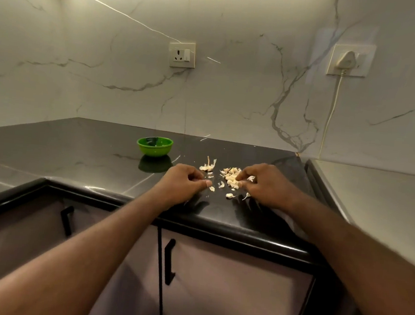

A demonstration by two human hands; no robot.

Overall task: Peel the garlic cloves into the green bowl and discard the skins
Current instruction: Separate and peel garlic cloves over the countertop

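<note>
A small green bowl (154, 146) stands on the black countertop (89, 152), back and left of my hands. A pile of garlic cloves (231, 177) lies in front of my right hand (265, 185), whose thumb and curled fingers pinch a clove at the pile's near edge. A heap of papery skins (208, 166) lies between the bowl and the pile. My left hand (183, 181) rests on the counter with its fingers curled against the thumb, and nothing shows inside it. A loose clove (211, 188) lies just right of its thumb tip.
More loose bits (230, 195) lie near the counter's front edge. A steel surface (373, 197) adjoins the counter on the right. Marble wall behind carries a socket (182, 54) and a plugged-in cable (330, 113). Cabinet doors with black handles (169, 262) are below.
</note>
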